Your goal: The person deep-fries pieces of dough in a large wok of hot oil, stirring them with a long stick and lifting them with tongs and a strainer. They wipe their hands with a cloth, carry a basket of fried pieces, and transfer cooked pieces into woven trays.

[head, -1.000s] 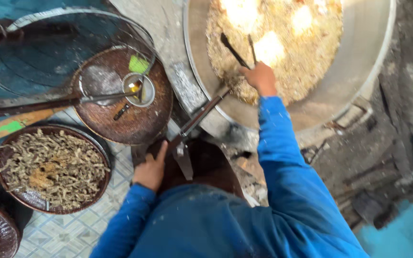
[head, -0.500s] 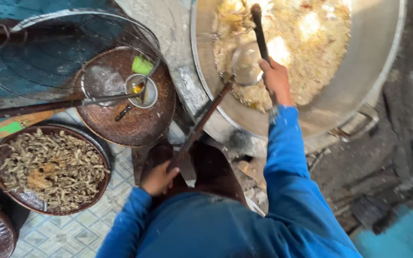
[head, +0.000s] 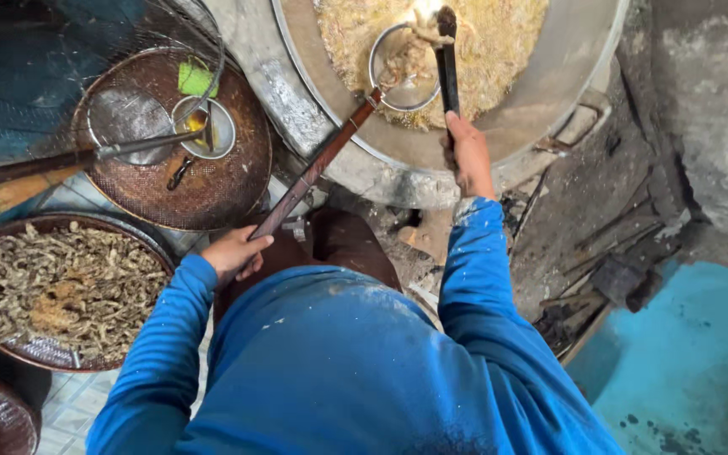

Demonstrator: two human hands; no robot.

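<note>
A large metal wok (head: 579,63) at the top holds bubbling oil and pale frying pieces. My left hand (head: 235,253) grips the long brown wooden handle of a wire skimmer ladle (head: 320,163), whose round ring (head: 381,84) sits in the oil with pieces in it. Over the wok's near rim, my right hand (head: 469,156) holds a dark stick-like utensil (head: 446,59) that reaches to the ring. Both arms wear blue sleeves.
At the left a round woven tray (head: 212,190) carries a small metal bowl (head: 221,135), a green piece and a long-handled ladle. A lower tray (head: 10,350) holds a heap of thin fried strips. Dark firewood scraps (head: 600,270) lie at the right, by a blue floor.
The view moved closer. My left hand now grips the skimmer handle, and the skimmer ring has come into the oil. My right hand drew back toward the wok's rim with the dark utensil.
</note>
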